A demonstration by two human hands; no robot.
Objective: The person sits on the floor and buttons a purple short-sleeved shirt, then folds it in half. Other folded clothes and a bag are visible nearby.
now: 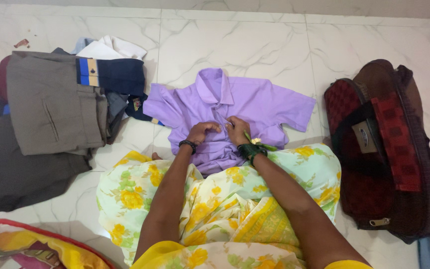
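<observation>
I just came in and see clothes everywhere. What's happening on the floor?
A person sits on the white marble floor with a purple shirt spread flat in front. The left hand and right hand both pinch its front placket. Folded trousers lie stacked to the left, and a dark red bag sits to the right.

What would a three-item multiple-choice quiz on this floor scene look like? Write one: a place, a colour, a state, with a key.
1. Where does the dark red checked fabric bag lie?
A. to the right of the shirt
B. on the folded pile
C. under the shirt

2. What colour is the short-sleeved collared shirt spread on the white marble floor?
A. green
B. lilac
C. black

3. What are the hands doing?
A. resting on the bag
B. lifting the grey folded trousers
C. both pinching the shirt's front

Key: 1 A, the bag sits at the right edge; 2 B, the cloth is pale purple; 3 C, the left hand and right hand meet at the placket.
</observation>
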